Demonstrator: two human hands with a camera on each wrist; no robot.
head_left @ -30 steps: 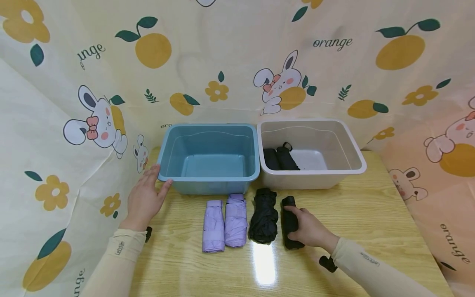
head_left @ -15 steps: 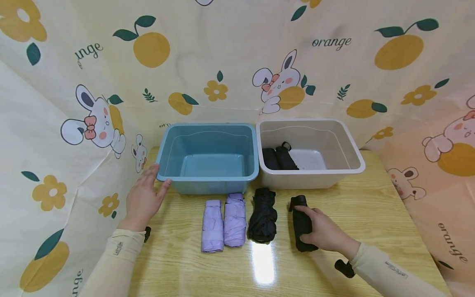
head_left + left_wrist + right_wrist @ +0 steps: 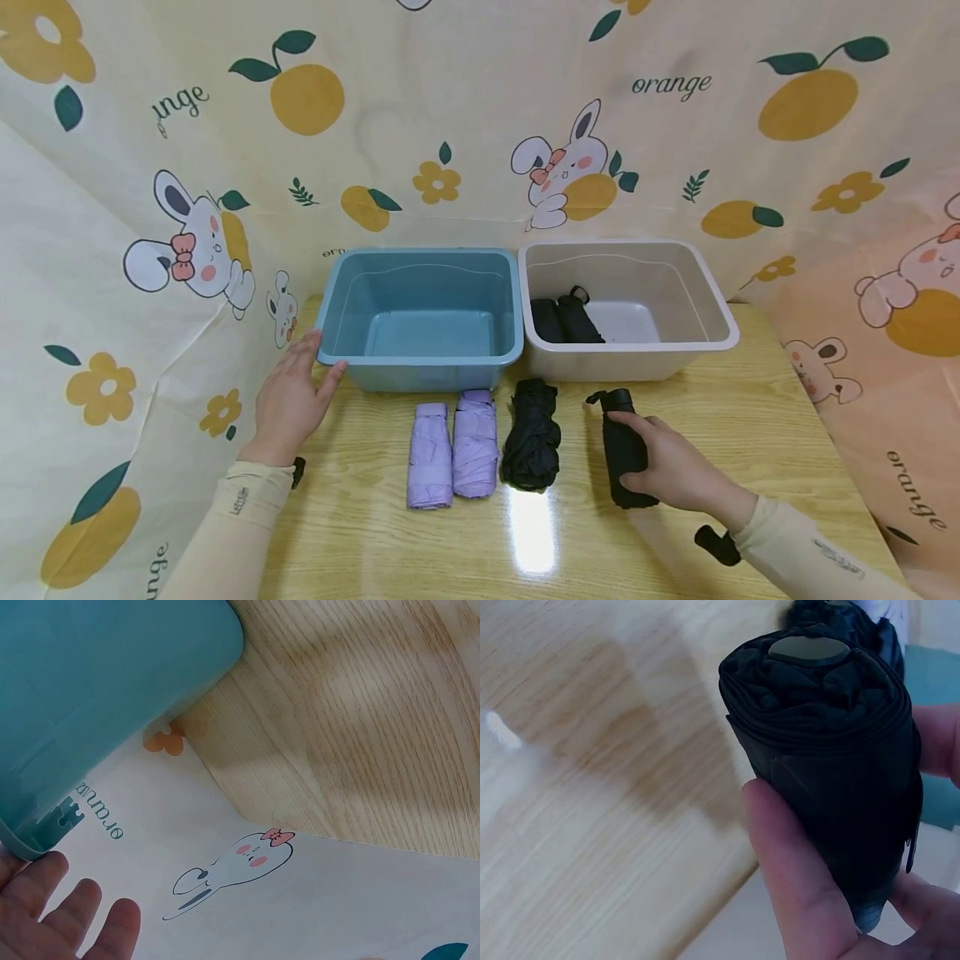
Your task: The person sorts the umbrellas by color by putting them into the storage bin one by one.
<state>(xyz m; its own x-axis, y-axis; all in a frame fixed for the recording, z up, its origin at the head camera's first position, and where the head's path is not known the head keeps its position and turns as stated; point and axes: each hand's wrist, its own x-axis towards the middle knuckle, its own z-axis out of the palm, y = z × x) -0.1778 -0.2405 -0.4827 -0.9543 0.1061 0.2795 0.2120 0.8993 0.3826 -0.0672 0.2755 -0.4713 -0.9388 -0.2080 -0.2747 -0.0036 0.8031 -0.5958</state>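
Note:
My right hand (image 3: 678, 465) grips a folded black umbrella (image 3: 624, 450) between thumb and fingers, in front of the beige bin. In the right wrist view the rolled end of this umbrella (image 3: 817, 712) faces the camera, thumb on one side and fingers on the other. My left hand (image 3: 291, 402) rests at the near left corner of the blue bin (image 3: 427, 363), fingers along its rim. To the left of the held umbrella lie another folded black umbrella (image 3: 532, 437) and two folded purple ones, the nearer-to-middle purple umbrella (image 3: 476, 446) and the outer purple umbrella (image 3: 431, 457).
The beige bin (image 3: 630, 347) stands right beside the blue one, with two black umbrellas (image 3: 573, 320) lying at its left side. Behind both bins hangs a printed cloth (image 3: 465, 108). The wooden table (image 3: 405, 558) ends at the cloth on left and right.
My right hand has moved rightward with the black umbrella, away from the other black one, and the umbrella's strap end now shows. My left hand stays at the blue bin.

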